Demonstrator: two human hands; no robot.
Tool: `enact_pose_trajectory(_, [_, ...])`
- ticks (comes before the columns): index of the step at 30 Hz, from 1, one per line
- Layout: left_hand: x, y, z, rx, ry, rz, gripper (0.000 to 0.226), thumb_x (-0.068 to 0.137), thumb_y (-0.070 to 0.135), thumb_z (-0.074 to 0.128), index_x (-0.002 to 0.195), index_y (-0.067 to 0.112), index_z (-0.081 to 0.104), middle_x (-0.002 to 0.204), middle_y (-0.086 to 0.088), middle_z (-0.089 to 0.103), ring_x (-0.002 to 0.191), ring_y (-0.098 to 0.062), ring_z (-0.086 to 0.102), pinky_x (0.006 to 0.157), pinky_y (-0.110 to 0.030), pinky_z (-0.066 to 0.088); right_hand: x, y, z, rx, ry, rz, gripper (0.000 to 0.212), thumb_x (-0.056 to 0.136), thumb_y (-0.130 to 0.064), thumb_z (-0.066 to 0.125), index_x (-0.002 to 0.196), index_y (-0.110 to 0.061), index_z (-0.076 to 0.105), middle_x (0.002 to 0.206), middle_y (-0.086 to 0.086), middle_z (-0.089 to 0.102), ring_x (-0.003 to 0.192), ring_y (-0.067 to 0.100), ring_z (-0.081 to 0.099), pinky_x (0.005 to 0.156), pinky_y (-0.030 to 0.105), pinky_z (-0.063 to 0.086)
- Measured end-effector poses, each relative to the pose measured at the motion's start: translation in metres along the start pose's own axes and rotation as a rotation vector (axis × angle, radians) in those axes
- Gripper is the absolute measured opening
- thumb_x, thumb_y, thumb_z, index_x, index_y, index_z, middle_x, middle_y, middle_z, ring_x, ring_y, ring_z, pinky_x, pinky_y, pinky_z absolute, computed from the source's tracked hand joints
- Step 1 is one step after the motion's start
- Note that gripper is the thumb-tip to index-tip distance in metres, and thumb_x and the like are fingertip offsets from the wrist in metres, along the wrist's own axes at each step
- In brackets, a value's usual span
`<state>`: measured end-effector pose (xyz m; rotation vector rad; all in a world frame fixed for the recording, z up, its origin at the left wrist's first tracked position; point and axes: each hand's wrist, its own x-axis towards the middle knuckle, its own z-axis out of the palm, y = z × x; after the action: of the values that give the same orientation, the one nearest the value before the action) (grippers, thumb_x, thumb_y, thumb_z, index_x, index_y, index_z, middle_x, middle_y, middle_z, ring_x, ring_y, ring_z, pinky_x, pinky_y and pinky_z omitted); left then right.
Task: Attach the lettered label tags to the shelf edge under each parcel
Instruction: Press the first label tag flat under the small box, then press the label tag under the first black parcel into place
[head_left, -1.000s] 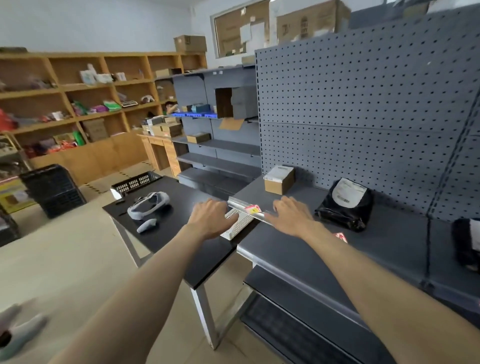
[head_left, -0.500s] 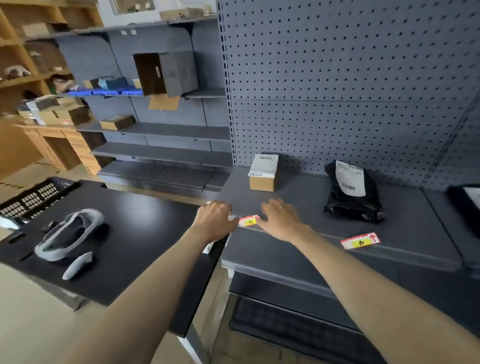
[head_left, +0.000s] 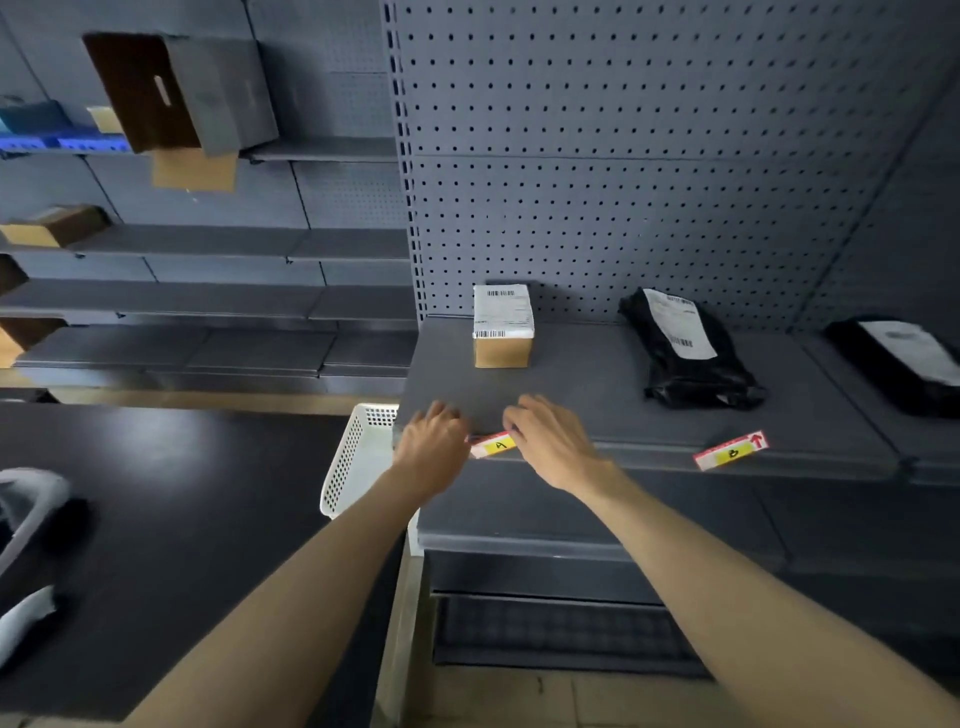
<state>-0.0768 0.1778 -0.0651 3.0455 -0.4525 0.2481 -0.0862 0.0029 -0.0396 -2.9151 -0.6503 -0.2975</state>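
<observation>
Two hands meet at the grey metal shelf (head_left: 597, 410) edge: left hand (head_left: 431, 447) and right hand (head_left: 550, 441) each pinch an end of tag A (head_left: 491, 446). A second tag (head_left: 730, 451), flat and rectangular, lies rightward near the edge. Behind stand three parcels: one cardboard box (head_left: 502, 326) and two black plastic bags (head_left: 685, 348).

Grey pegboard wall (head_left: 649, 156), black table (head_left: 182, 493) left

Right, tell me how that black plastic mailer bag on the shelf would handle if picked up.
The black mailer bag looks wrinkled and slumped, so it is probably floppy and would sag. Its glossy film may be slippery. It lies flat, so it is unlikely to roll or tip.
</observation>
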Motion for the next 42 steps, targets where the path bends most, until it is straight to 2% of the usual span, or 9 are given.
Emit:
enact_pose_trajectory(2, [0.002,-0.003,0.005,-0.011,0.051,0.030,0.026,0.096,0.030,0.055,0.109,0.013,0.069,0.111,-0.004,0.063,0.113,-0.023,0.051,0.092,-0.035,0.044,0.001,0.000,0.004,-0.016,0.017,0.011,0.012,0.095,-0.009,0.052,0.094,-0.011,0.064,0.092,0.006,0.062,0.083,0.024,0.057,0.063,0.031,0.042])
enact_pose_trajectory(6, [0.003,-0.006,0.011,-0.058,0.064,0.124,0.024,0.097,0.029,0.053,0.105,0.017,0.072,0.110,-0.003,0.061,0.109,-0.023,0.050,0.092,-0.033,0.040,0.000,0.002,0.009,-0.003,0.013,0.071,0.015,0.095,-0.008,0.052,0.089,-0.008,0.066,0.090,0.006,0.059,0.083,0.023,0.054,0.065,0.035,0.047])
enact_pose_trajectory(12, [0.008,-0.004,0.008,0.116,0.049,0.314,0.015,0.097,0.019,0.053,0.105,0.018,0.066,0.110,-0.001,0.056,0.106,-0.020,0.047,0.091,-0.030,0.038,-0.010,0.008,0.020,-0.019,0.005,0.126,0.018,0.092,-0.001,0.051,0.089,-0.004,0.068,0.092,0.009,0.061,0.087,0.025,0.055,0.071,0.035,0.049])
enact_pose_trajectory(20, [0.009,0.007,0.004,0.176,0.000,0.272,0.017,0.095,0.013,0.052,0.103,0.014,0.066,0.112,-0.003,0.058,0.105,-0.021,0.049,0.091,-0.031,0.040,-0.012,0.010,0.020,-0.124,-0.051,0.052,0.015,0.090,-0.004,0.058,0.097,-0.005,0.071,0.098,0.010,0.064,0.092,0.025,0.058,0.084,0.035,0.047])
enact_pose_trajectory(24, [0.015,0.021,-0.012,0.025,0.046,0.250,0.026,0.095,0.030,0.053,0.115,0.021,0.065,0.118,-0.001,0.061,0.113,-0.020,0.050,0.097,-0.032,0.039,-0.024,0.035,-0.004,-0.009,0.024,0.081,0.023,0.094,-0.019,0.055,0.110,-0.007,0.066,0.102,0.009,0.065,0.093,0.027,0.060,0.085,0.036,0.047])
enact_pose_trajectory(27, [0.024,0.051,-0.025,-0.053,0.068,0.244,0.031,0.094,0.036,0.055,0.118,0.018,0.064,0.120,-0.001,0.062,0.116,-0.020,0.051,0.097,-0.033,0.042,-0.043,0.073,-0.029,-0.032,0.043,0.127,0.024,0.093,-0.023,0.055,0.109,-0.008,0.064,0.105,0.009,0.064,0.094,0.027,0.060,0.085,0.036,0.046])
enact_pose_trajectory(34, [0.051,0.162,-0.040,-0.138,0.092,0.248,0.028,0.094,0.033,0.056,0.115,0.017,0.065,0.119,-0.002,0.063,0.118,-0.021,0.051,0.097,-0.036,0.045,-0.098,0.170,-0.077,-0.115,0.027,0.234,0.028,0.093,-0.028,0.054,0.112,-0.009,0.061,0.109,0.009,0.058,0.099,0.028,0.057,0.076,0.040,0.049])
enact_pose_trajectory(39, [0.063,0.239,-0.034,-0.146,0.080,0.216,0.027,0.093,0.032,0.055,0.113,0.017,0.065,0.117,-0.002,0.064,0.115,-0.022,0.052,0.095,-0.037,0.046,-0.132,0.230,-0.089,-0.090,0.023,0.225,0.026,0.092,-0.027,0.055,0.111,-0.011,0.062,0.106,0.006,0.059,0.094,0.023,0.058,0.071,0.035,0.052])
enact_pose_trajectory(42, [0.063,0.272,-0.022,-0.130,0.063,0.207,0.025,0.093,0.031,0.055,0.111,0.017,0.065,0.118,-0.002,0.064,0.116,-0.021,0.052,0.094,-0.037,0.046,-0.142,0.248,-0.084,-0.055,0.030,0.201,0.025,0.092,-0.025,0.057,0.112,-0.010,0.062,0.107,0.007,0.059,0.092,0.024,0.060,0.064,0.032,0.047])
